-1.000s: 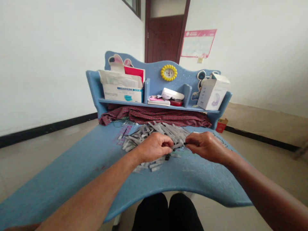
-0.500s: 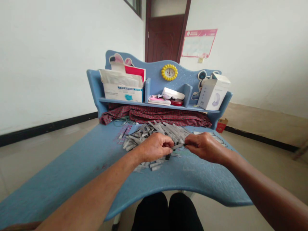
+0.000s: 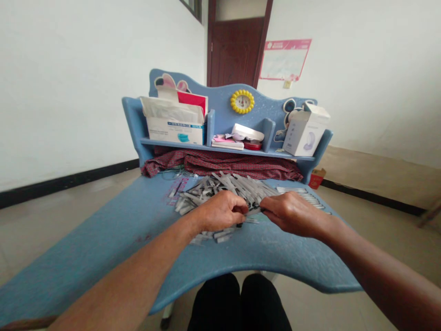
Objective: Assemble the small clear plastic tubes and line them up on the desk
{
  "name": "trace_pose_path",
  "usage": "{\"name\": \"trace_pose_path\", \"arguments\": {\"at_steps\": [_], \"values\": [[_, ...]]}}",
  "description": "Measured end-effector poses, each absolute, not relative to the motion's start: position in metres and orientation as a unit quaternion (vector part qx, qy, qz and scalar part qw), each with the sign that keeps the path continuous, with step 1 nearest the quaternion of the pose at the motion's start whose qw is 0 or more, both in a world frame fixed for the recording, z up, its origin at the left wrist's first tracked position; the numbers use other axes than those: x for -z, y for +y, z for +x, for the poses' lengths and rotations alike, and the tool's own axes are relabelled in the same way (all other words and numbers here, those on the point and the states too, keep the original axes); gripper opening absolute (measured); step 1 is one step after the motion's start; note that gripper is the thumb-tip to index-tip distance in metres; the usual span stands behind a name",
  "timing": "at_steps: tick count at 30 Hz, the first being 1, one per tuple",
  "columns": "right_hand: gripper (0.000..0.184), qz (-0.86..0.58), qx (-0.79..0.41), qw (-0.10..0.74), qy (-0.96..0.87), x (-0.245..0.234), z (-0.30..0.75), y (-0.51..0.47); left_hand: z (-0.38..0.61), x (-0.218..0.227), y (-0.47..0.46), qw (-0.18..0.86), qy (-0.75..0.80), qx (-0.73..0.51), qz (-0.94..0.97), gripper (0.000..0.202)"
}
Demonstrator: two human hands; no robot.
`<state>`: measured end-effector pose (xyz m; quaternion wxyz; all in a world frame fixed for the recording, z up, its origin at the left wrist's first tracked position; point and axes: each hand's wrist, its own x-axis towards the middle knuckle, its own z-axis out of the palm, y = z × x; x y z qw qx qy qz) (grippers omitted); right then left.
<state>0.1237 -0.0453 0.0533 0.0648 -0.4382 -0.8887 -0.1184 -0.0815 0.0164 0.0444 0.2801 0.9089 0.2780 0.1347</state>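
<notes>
A pen with a translucent white barrel (image 3: 254,211) spans the gap between my two hands. My left hand (image 3: 222,211) is closed in a pinch at its left end. At the other end, the fingers of my right hand (image 3: 285,211) are closed on its dark tip, which they mostly cover. Behind and below my hands spreads a loose pile of translucent and black pen parts (image 3: 241,186). Several pens (image 3: 312,198) lie in a neat row beyond my right hand, partly hidden by it.
The blue desk (image 3: 113,243) has a curved front edge. At its back, a folded checked cloth (image 3: 220,164) lies under a shelf. A mask box (image 3: 175,128), a yellow-rimmed clock (image 3: 242,101), papers (image 3: 227,143), a red round tin (image 3: 252,145) and a white box (image 3: 306,133) are there.
My right hand has moved slightly left, closer to my left hand, and less of the pen shows between them. The left hand has hardly moved.
</notes>
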Motion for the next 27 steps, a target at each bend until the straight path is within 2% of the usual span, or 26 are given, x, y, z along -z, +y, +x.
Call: {"name": "trace_pose_path", "arguments": {"at_steps": [6,15,18,23,27], "values": [[0.015,-0.449,0.08,0.072,-0.887,-0.06,0.12,-0.048,-0.084,-0.046,0.018,0.353,0.257,-0.114,0.892,0.015],[0.016,-0.433,0.007,0.13,-0.892,-0.062,0.122,-0.05,-0.083,-0.046,0.018,0.373,0.272,-0.12,0.879,0.017],[0.014,-0.442,-0.072,0.172,-0.877,-0.061,0.123,-0.049,-0.084,-0.046,0.017,0.383,0.271,-0.123,0.874,0.018],[0.005,-0.481,-0.281,0.261,-0.788,-0.055,0.128,-0.046,-0.085,-0.047,0.016,0.403,0.27,-0.131,0.865,0.022],[0.008,-0.488,-0.322,0.279,-0.762,-0.053,0.131,-0.045,-0.085,-0.047,0.017,0.413,0.267,-0.134,0.86,0.021]]}}
